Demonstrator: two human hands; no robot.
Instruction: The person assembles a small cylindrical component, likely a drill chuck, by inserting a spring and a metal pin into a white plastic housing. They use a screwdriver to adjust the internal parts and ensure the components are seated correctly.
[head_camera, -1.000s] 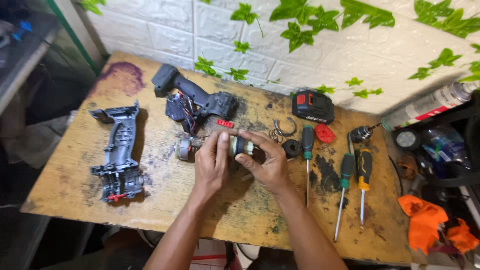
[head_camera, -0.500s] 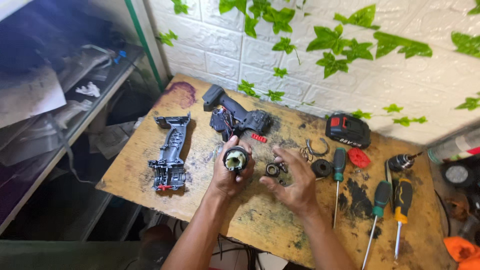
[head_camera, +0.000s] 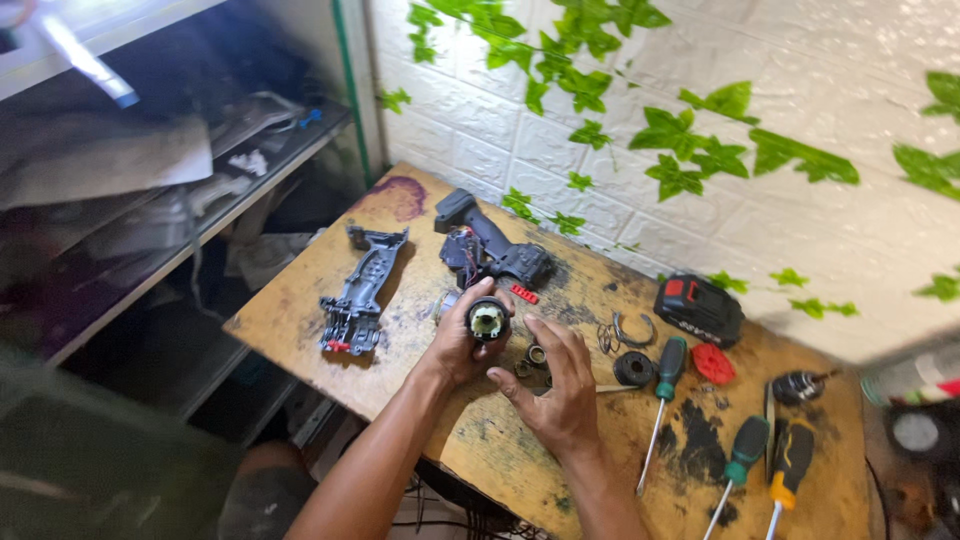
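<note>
- Right now the left hand (head_camera: 455, 345) wraps its fingers around a dark cylindrical motor unit (head_camera: 488, 320), held just above the stained wooden workbench (head_camera: 300, 310), its open end turned up toward the camera.
- The right hand (head_camera: 562, 385) rests just right of it with fingers spread loosely, holding nothing; small metal rings and bushings (head_camera: 532, 358) lie under its fingertips.
- Those loose parts could be nudged by the right hand and roll away among the clutter.
- The motor could slip from a one-handed grip and land on the small parts below.
- Wires on the opened dark drill body (head_camera: 490, 250), just far of the motor, could snag.
- A green-handled screwdriver (head_camera: 664, 385), near right, could be knocked by the right forearm.
</note>
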